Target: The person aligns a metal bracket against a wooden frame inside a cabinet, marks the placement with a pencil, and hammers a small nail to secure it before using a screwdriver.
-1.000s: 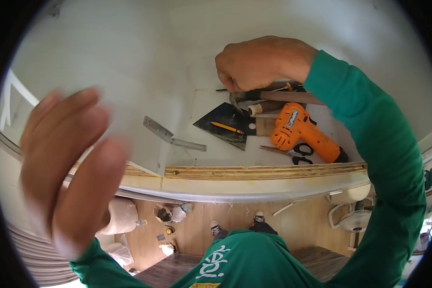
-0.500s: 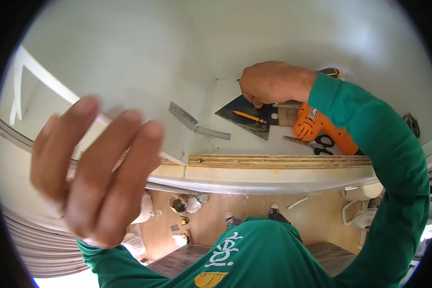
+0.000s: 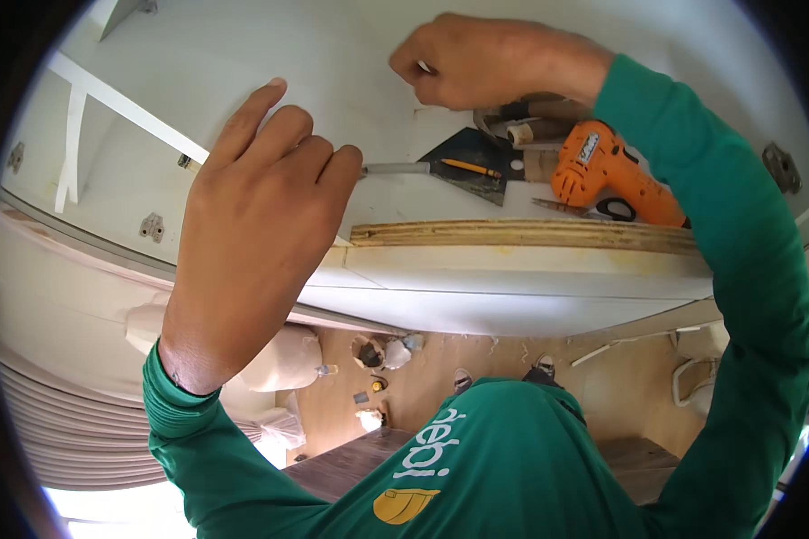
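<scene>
My left hand (image 3: 256, 216) is raised at the left, back of the hand up, in front of a white panel edge (image 3: 126, 108). Its index finger stretches out and the others bend; the thumb is hidden. Beside its fingertips shows part of a grey metal folding stay (image 3: 403, 169). My right hand (image 3: 485, 63) is further off, fingers pinched together, with a small white spot between them that I cannot make out. Below it, a broad dark-bladed scraper (image 3: 463, 148) lies on the white cabinet board, a yellow pencil (image 3: 470, 167) on its blade.
An orange power tool (image 3: 593, 166) and black-handled scissors (image 3: 615, 208) lie right of the scraper. A raw wooden edge (image 3: 512, 235) borders the cabinet in front. Metal hinges (image 3: 152, 226) sit on the left panel. Bags and small items lie on the wooden floor (image 3: 422, 382) below.
My left hand has turned and moved right, covering much of the folding stay. My right hand has lifted away from the scraper, up and left. The view has shifted.
</scene>
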Demonstrator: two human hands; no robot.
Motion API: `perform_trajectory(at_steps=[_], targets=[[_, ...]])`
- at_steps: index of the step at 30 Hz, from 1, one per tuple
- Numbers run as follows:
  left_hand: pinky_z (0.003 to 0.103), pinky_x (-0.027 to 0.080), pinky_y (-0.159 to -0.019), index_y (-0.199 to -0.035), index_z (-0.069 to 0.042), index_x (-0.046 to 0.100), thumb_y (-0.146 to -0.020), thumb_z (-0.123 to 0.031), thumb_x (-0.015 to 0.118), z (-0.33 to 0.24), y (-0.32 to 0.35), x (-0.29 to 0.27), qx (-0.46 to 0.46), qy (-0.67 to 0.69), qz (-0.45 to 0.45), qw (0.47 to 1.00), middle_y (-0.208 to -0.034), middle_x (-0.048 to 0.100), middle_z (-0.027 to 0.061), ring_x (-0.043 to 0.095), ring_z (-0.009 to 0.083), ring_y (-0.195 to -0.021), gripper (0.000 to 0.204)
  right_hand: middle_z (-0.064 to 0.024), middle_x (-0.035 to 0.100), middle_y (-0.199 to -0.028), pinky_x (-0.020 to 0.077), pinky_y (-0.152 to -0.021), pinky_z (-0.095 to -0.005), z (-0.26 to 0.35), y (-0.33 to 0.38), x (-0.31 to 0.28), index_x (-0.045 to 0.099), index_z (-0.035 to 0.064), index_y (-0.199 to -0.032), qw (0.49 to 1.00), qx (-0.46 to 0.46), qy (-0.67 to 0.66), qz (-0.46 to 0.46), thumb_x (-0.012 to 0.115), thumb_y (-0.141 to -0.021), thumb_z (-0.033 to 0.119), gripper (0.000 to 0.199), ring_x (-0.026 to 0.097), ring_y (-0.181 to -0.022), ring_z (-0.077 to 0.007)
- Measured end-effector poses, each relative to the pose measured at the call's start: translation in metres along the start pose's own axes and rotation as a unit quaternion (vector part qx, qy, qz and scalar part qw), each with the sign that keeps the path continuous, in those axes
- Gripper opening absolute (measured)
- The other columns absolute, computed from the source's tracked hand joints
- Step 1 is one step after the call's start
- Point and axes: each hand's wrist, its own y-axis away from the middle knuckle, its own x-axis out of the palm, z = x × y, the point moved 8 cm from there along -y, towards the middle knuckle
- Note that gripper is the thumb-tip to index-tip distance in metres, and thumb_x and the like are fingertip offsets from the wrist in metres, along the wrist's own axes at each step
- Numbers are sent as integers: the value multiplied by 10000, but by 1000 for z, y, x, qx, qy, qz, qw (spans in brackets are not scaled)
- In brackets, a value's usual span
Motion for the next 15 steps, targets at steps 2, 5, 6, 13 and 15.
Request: perform_trajectory(at_steps=[2,5,6,13,15], targets=[[524,443,-1194,-1133,-30,729,-822,-25,737,-5,5,-3,-7,6,-8,1000,-899,670,94,637,284,-1042,311,-135,650,-706,512,-639,-406,23,23,-18,648,-4,-889,998,29,-46,-32,626,-924,154,163,617,-633,-231],[539,443,-1189,-1188,-37,711,-822,-23,754,-11,20,4,-15,18,-19,1000,-913,677,94,640,292,-1067,368,-155,695,-792,543,-709,-399,63,58,-30,725,-58,-944,980,158,-115,44,630,-992,145,229,644,-702,-233],[544,443,-1187,-1207,-42,705,-830,-22,756,-13,23,5,-16,13,-16,1000,-922,681,92,640,294,-1076,381,-151,703,-803,544,-712,-392,65,64,-26,729,-61,-949,975,153,-155,41,630,-995,147,235,650,-711,-227],[573,422,-1195,-1333,-84,665,-867,-24,775,-17,35,9,-46,56,-40,997,-974,731,39,643,289,-1155,483,-125,754,-932,550,-761,-369,33,76,34,711,-35,-987,950,26,-305,-60,647,-900,146,211,705,-855,-216],[578,413,-1201,-1361,-88,650,-866,-24,782,-18,38,13,-59,66,-49,995,-982,742,28,640,283,-1175,516,-141,758,-968,552,-802,-380,37,70,38,720,-33,-1012,950,19,-307,-51,659,-890,144,223,711,-897,-236]])
